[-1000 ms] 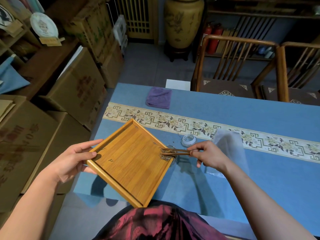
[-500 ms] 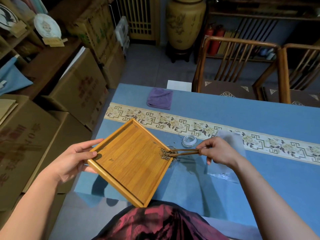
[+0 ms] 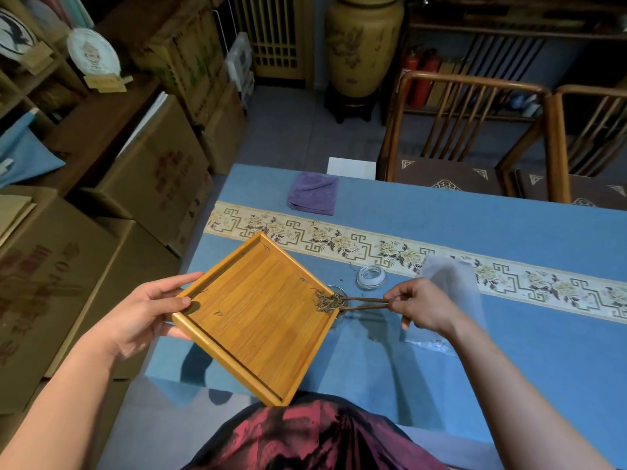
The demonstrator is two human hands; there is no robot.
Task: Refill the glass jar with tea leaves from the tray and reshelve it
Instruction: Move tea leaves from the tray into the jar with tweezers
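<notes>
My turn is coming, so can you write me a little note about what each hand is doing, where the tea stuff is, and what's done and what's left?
Left hand: grips the wooden tray by its left corner, lifted and tilted over the table.
Right hand: pinches wooden tongs, tips at the tea leaves.
Leaves are gathered at the tray's right corner, right above the glass jar, mostly hidden behind the tray. The jar's lid lies beside it on the table.
Done: most of the tray is swept bare.
Left: push in the last pile and stray leaves, put the lid on, reshelve the jar.

Left hand (image 3: 146, 313) holds tray (image 3: 258, 320) tilted over table (image 3: 509, 351); right hand (image 3: 424, 308) holds tweezers (image 3: 364, 301) at tea leaves (image 3: 327, 301).
</notes>
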